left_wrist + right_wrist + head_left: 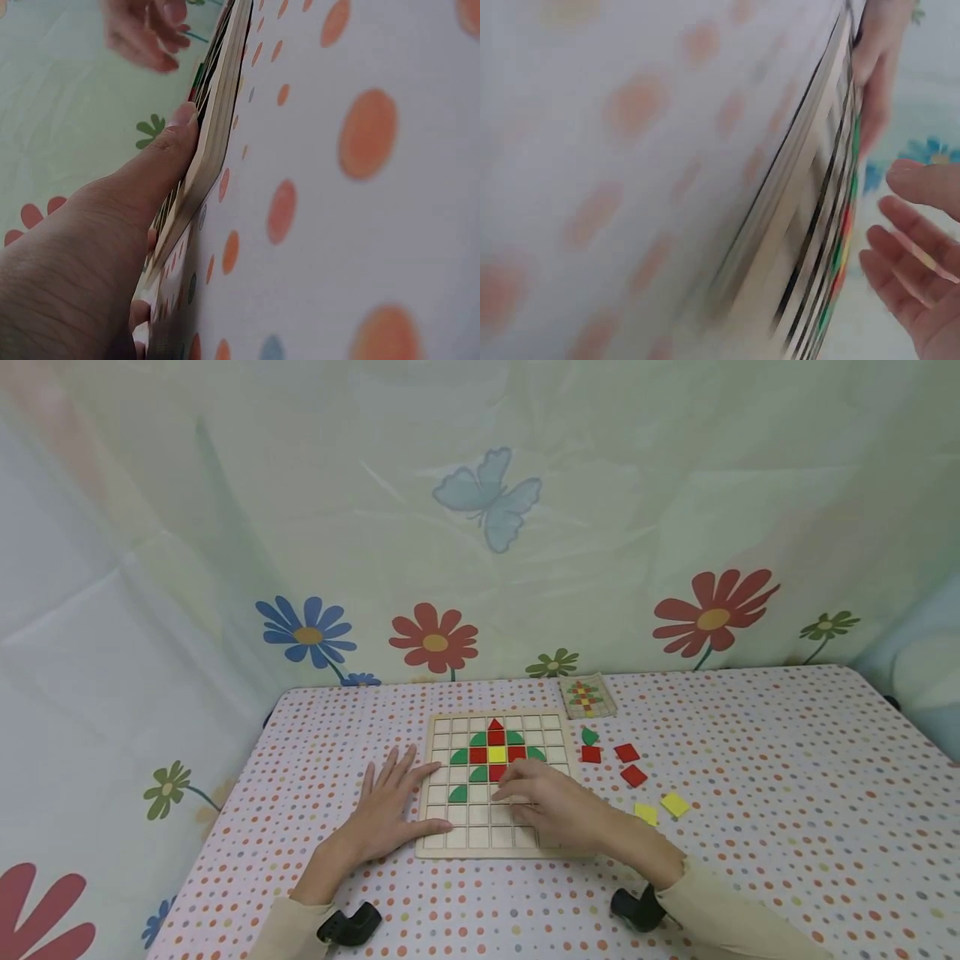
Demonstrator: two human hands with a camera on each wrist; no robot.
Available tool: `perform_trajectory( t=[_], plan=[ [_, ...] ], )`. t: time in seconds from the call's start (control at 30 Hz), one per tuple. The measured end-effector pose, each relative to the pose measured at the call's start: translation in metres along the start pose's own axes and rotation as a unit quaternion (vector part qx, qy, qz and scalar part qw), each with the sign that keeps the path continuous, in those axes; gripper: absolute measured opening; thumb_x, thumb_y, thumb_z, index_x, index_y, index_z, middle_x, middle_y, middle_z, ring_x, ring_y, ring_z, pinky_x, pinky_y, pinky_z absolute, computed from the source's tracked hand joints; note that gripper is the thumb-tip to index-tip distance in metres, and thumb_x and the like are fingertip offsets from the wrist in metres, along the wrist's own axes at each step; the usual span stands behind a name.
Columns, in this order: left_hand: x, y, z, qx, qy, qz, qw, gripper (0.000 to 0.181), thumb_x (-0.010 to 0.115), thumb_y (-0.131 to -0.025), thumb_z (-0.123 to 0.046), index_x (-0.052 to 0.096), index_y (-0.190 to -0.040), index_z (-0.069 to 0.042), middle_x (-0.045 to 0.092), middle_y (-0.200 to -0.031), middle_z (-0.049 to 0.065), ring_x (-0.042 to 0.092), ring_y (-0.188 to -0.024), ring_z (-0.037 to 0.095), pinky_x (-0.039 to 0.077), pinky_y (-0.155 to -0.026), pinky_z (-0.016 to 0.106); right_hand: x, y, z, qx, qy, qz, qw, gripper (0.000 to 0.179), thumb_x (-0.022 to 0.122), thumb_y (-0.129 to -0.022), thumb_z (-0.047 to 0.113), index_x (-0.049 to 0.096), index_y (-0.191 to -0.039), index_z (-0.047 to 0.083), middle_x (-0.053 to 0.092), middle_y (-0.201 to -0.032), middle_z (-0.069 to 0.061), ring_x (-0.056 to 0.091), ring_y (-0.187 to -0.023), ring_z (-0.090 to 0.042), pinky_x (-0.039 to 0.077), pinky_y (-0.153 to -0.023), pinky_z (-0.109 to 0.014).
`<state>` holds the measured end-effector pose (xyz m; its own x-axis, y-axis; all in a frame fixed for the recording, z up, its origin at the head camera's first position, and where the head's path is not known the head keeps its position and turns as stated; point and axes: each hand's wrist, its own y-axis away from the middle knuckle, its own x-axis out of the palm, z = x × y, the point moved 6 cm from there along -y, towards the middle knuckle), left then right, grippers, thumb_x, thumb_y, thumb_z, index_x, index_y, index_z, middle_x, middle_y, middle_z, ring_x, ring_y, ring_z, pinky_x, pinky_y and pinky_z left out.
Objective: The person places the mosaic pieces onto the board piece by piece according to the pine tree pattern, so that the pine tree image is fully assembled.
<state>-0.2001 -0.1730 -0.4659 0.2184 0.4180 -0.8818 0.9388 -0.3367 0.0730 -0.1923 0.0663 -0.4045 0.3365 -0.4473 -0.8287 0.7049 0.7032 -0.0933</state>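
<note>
A wooden grid board (480, 837) lies on the table, holding a pattern of a red triangle (495, 725), red squares (477, 756), a yellow square (497, 754) and green curved-edge pieces (458, 793). My left hand (386, 814) rests with spread fingers at the board's left side; in the left wrist view its thumb (169, 142) presses on the rim. Over the board's lower right part hovers my right hand (555, 802), fingers loosely bent. The right wrist view shows nothing between that hand's thumb and fingers (907, 255). The hand hides some cells beneath it.
Right of the board lie a green piece (589, 737), several loose red squares (633, 775) and two yellow squares (675, 804). A small pattern card (587, 696) sits behind the board's right corner. A floral curtain (600, 527) hangs behind the dotted table (787, 793).
</note>
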Motion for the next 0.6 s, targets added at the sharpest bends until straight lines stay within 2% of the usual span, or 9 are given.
perform_trajectory(
  t=[0.2,0.33,0.47,0.6],
  plan=[
    [-0.001,-0.002,0.001,0.009,0.005,-0.007,0.9999,0.091,0.069,-0.087,-0.072,0.040,-0.162,-0.029,0.006,-0.176,0.012,-0.007,-0.161,0.035,-0.010,-0.123,0.067,-0.040,0.045,-0.052,0.051,0.024,-0.062,0.9965,0.020,0.077,-0.093,0.000,0.080,-0.110,0.011,0.065,-0.113,0.002,0.060,-0.103,-0.018,0.056,-0.080,-0.032],
    [0.000,-0.002,0.001,0.012,0.007,-0.010,0.9999,0.091,0.069,-0.086,-0.073,0.041,-0.161,-0.028,0.008,-0.175,0.013,-0.006,-0.161,0.037,-0.010,-0.122,0.068,-0.059,0.070,-0.082,0.097,0.039,-0.094,0.9900,0.019,0.079,-0.091,0.000,0.081,-0.107,0.010,0.066,-0.112,-0.003,0.062,-0.100,-0.022,0.055,-0.075,-0.033],
    [0.002,-0.001,0.002,0.011,0.011,-0.004,0.9999,0.091,0.069,-0.087,-0.072,0.041,-0.161,-0.027,0.008,-0.175,0.013,-0.006,-0.161,0.036,-0.010,-0.122,0.068,-0.066,0.085,-0.104,0.138,0.044,-0.089,0.9854,0.020,0.082,-0.088,0.003,0.081,-0.107,0.008,0.068,-0.111,-0.007,0.065,-0.100,-0.027,0.058,-0.075,-0.038],
    [0.001,-0.002,0.002,0.013,0.012,-0.004,0.9998,0.090,0.070,-0.088,-0.070,0.040,-0.162,-0.027,0.007,-0.175,0.013,-0.007,-0.161,0.036,-0.010,-0.122,0.068,-0.068,0.088,-0.116,0.164,0.041,-0.076,0.9826,0.022,0.084,-0.087,0.005,0.079,-0.109,0.005,0.067,-0.112,-0.011,0.066,-0.099,-0.029,0.061,-0.078,-0.042]
  ],
)
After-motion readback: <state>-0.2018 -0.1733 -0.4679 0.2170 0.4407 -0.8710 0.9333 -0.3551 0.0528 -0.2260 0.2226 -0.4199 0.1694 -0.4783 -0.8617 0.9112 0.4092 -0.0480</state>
